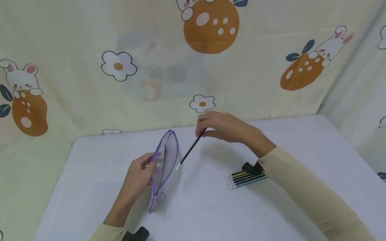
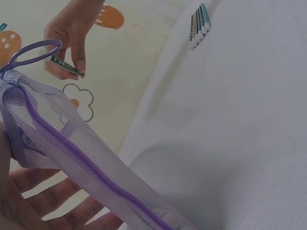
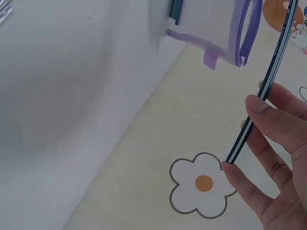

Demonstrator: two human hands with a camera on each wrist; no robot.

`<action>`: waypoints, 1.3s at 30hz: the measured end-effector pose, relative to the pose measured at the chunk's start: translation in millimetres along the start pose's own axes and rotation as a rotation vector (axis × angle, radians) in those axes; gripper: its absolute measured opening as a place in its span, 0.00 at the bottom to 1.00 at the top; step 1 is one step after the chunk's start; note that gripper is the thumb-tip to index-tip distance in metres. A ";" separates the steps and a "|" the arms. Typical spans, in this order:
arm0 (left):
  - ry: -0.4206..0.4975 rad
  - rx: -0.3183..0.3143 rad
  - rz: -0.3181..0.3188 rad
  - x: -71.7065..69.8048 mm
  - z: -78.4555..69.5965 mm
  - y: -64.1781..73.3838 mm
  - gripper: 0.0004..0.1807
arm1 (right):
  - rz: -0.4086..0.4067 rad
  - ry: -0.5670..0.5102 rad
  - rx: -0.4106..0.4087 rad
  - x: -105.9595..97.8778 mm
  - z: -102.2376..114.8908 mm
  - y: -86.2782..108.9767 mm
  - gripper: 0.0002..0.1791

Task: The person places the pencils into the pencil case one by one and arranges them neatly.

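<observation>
My left hand (image 1: 138, 176) holds a purple mesh zip pencil pouch (image 1: 173, 155) by its side, the zipped mouth spread apart. A dark pencil (image 1: 163, 161) shows inside it, and a ring hangs at its near end. In the right wrist view, thumb and fingers of my right hand (image 3: 280, 139) pinch a dark striped pencil (image 3: 268, 81) near one end. Its white eraser end points down and left, close to the pouch mouth in the head view. Several more pencils (image 1: 239, 180) lie side by side on the table, partly behind the right wrist's camera.
The white table (image 1: 206, 224) reaches back to a hanging cloth (image 1: 75, 91) printed with rabbits, oranges and flowers. A second stretch of cloth hangs on the right. Black wrist cameras (image 1: 135, 238) sit on both sleeves.
</observation>
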State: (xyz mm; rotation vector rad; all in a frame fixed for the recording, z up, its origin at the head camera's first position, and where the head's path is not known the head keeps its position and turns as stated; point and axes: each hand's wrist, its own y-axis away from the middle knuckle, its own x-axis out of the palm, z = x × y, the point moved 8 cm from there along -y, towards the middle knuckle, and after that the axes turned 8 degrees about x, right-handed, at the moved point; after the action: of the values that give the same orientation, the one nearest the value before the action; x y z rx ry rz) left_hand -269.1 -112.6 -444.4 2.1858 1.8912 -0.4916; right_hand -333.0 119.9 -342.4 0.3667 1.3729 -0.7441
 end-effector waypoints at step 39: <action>-0.015 -0.033 0.001 3.4 -1.5 -2.5 0.21 | 0.086 0.089 -0.126 20.8 53.4 -54.6 0.06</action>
State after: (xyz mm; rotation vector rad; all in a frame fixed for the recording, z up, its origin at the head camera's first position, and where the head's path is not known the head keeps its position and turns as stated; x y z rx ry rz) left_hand -270.9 -108.5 -444.2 2.1569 1.8766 -0.4722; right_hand -329.1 40.8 -342.5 0.3601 1.4702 -0.5731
